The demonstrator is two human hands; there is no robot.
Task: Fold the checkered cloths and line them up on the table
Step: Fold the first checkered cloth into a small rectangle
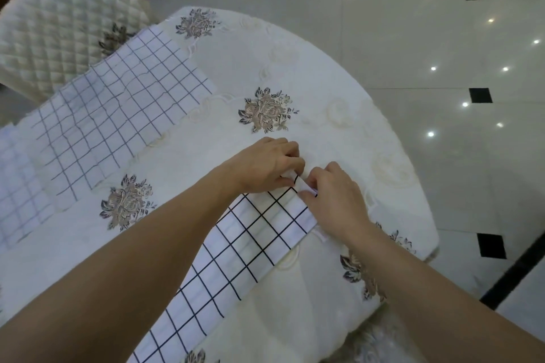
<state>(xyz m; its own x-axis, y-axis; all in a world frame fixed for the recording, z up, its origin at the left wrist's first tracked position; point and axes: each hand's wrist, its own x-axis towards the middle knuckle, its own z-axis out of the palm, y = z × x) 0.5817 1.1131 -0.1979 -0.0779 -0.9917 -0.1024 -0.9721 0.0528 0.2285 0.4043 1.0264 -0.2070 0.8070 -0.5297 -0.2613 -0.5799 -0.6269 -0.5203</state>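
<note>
A white cloth with bold black checks (236, 256) lies as a long folded strip across the round table (339, 74), running from the near edge toward the middle. At its far end my left hand (265, 165) and my right hand (330, 200) both pinch the cloth's corner, fingers curled on the fabric. A second checkered cloth with thin grey lines (118, 109) lies flat at the left of the table. Another pale checked cloth (17, 186) overlaps it at the far left edge.
The table wears a cream cover with embroidered flowers (267, 110). A chair with a quilted cream cover (59, 26) stands behind the table at the upper left. Glossy white floor tiles with black squares (480, 96) lie to the right.
</note>
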